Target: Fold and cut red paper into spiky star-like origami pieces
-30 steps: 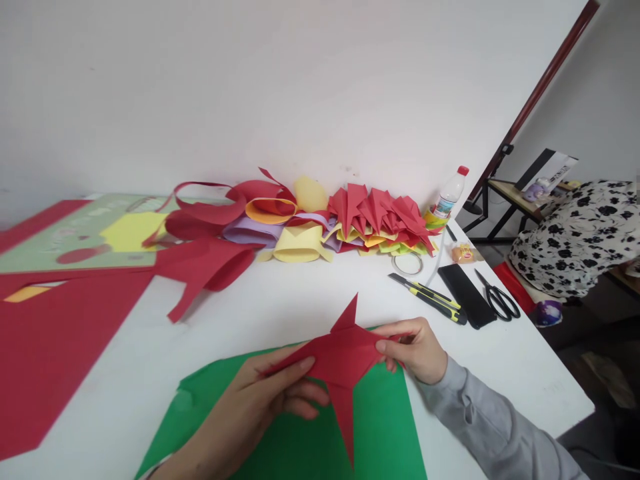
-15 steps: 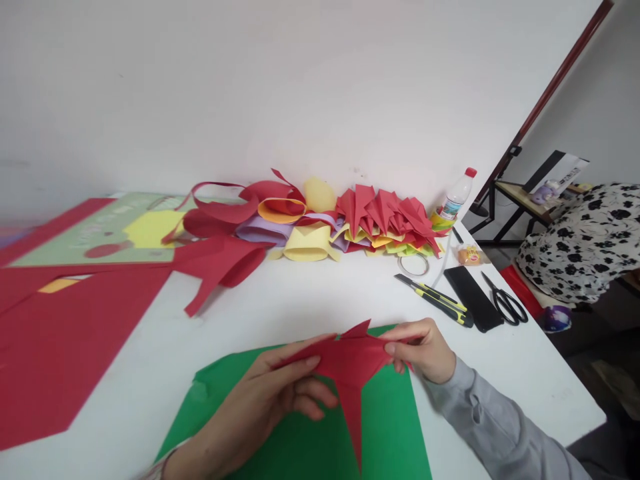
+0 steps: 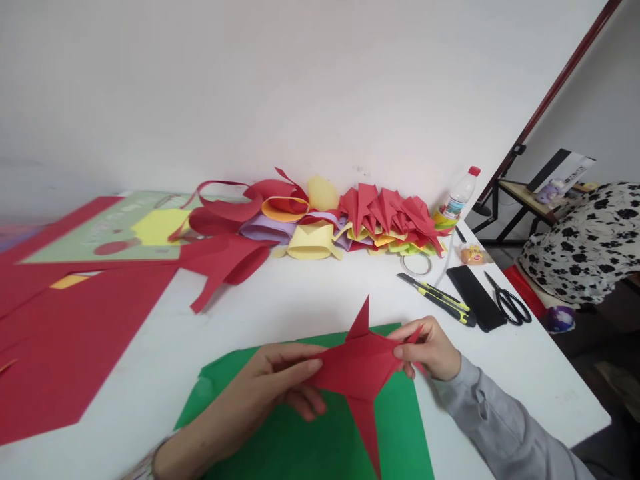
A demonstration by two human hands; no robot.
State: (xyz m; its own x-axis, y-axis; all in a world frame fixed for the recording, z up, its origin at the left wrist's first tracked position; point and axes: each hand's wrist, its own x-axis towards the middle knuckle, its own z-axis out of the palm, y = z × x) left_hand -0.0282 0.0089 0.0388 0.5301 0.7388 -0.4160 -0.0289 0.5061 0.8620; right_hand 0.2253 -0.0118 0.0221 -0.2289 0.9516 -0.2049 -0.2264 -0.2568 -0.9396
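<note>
A red folded paper shape (image 3: 357,363) with long pointed flaps is held up between both hands. My left hand (image 3: 273,383) pinches its left end between thumb and fingers. At the right end, my right hand (image 3: 431,350) grips it near a small pointed tip. One narrow flap points up and away, and a longer one hangs down toward me. Below the hands lies a green sheet of paper (image 3: 300,447) on the white table.
Folded red paper pieces (image 3: 385,210) and rolled paper shapes (image 3: 313,240) line the wall. On the right are a utility knife (image 3: 440,300), black case (image 3: 475,297), scissors (image 3: 507,300), tape roll (image 3: 415,265) and bottle (image 3: 457,197). Large red sheets (image 3: 75,353) cover the left.
The red paper shape has tilted so its flat face and upper flap show more fully. Both hands keep their hold and have shifted slightly; the view has moved a little.
</note>
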